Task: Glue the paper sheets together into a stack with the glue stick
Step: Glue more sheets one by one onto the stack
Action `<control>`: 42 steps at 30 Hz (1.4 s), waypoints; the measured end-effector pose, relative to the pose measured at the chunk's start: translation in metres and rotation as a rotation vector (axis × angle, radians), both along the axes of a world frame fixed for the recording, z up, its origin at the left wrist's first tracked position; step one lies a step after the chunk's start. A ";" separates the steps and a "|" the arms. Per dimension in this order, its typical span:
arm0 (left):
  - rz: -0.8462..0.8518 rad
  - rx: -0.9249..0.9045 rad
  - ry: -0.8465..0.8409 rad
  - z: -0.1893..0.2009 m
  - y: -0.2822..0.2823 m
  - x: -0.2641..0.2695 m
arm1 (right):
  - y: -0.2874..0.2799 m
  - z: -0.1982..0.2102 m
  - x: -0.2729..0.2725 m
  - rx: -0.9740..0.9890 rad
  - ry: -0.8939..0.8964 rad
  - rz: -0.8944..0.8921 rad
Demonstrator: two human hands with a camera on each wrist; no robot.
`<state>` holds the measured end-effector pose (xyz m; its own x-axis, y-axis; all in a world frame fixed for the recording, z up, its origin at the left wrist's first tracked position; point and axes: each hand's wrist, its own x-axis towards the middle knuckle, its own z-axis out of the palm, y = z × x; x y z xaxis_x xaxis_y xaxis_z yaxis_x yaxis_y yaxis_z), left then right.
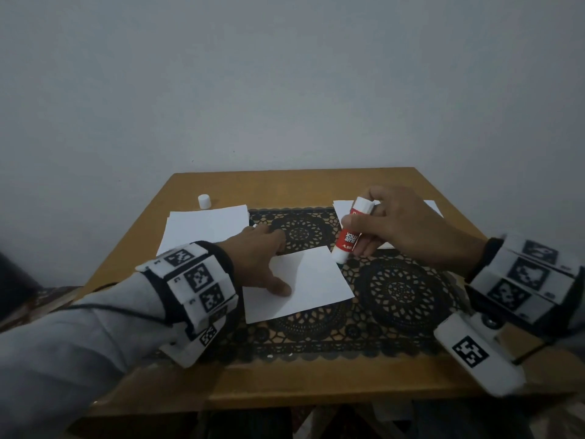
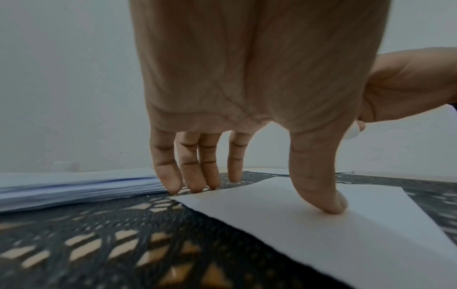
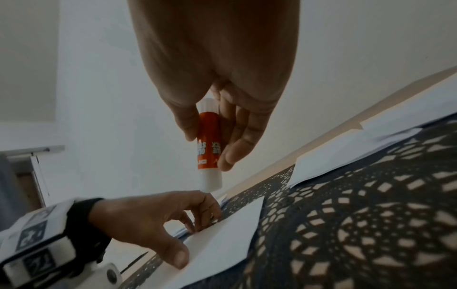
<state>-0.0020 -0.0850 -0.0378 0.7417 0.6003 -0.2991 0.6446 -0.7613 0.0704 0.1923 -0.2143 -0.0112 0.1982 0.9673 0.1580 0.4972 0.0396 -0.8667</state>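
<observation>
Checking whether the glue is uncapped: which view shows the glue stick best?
The head view: the whole glue stick shows, held by the right hand, lower end above the centre sheet; a loose cap stands apart. The right wrist view shows it close, partly covered by fingers. The left wrist view does not clearly show it.

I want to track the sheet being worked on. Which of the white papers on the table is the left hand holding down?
The single sheet on the lace mat, pinned by the left hand. The two piles lie untouched at the far left and far right.
</observation>
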 end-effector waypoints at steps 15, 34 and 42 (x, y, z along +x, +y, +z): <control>0.080 -0.202 -0.239 0.016 0.008 0.003 | -0.008 -0.014 0.010 0.058 -0.123 -0.020; 0.166 -0.199 -0.164 -0.001 -0.004 -0.018 | 0.055 -0.012 -0.006 0.021 -0.617 -0.009; 0.177 -0.098 -0.072 0.001 -0.008 -0.017 | 0.080 0.006 -0.022 0.047 -0.755 -0.052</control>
